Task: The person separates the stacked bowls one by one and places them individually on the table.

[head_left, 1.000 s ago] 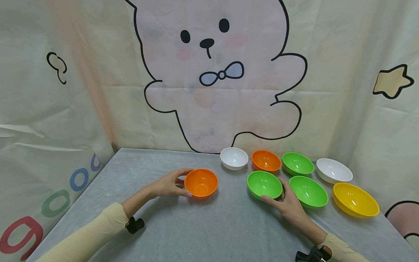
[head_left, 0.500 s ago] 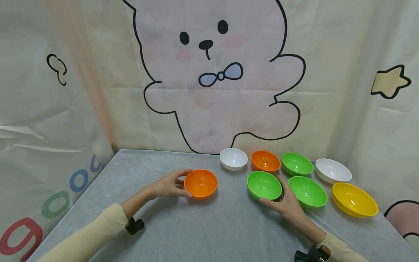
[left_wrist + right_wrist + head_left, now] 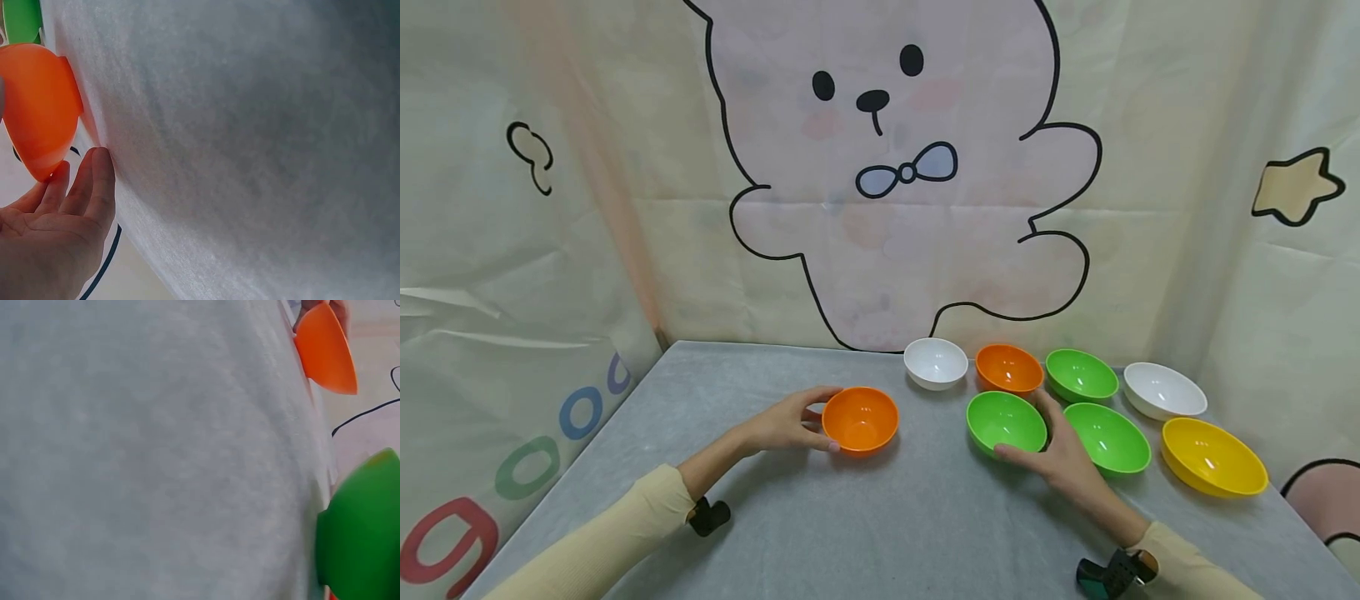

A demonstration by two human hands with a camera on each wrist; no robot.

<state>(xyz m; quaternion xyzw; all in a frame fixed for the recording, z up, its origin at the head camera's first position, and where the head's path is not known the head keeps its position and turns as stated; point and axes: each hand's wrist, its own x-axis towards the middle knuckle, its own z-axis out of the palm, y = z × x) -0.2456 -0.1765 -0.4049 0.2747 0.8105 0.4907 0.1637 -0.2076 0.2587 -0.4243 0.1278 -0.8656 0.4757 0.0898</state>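
In the head view my left hand (image 3: 787, 421) holds the left side of an orange bowl (image 3: 861, 419), thumb in front and fingers behind. The left wrist view shows fingertips (image 3: 59, 172) against that bowl's rim. My right hand (image 3: 1066, 450) curves round the right side of a green bowl (image 3: 1006, 421), thumb across its near side. Both bowls stand upright on the table. The right wrist view has the green bowl (image 3: 362, 531) close by, but the right fingers are out of sight there.
Behind the green bowl stand a white bowl (image 3: 936, 364), an orange bowl (image 3: 1009, 368) and another green bowl (image 3: 1081, 374). To the right are a green bowl (image 3: 1107, 439), a white bowl (image 3: 1165, 390) and a yellow bowl (image 3: 1214, 457). Grey cloth (image 3: 880, 533) covers the table.
My right hand has shifted slightly, its fingers showing more at the green bowl's far right rim and its wrist turning a little. The left hand and both bowls have stayed in place.
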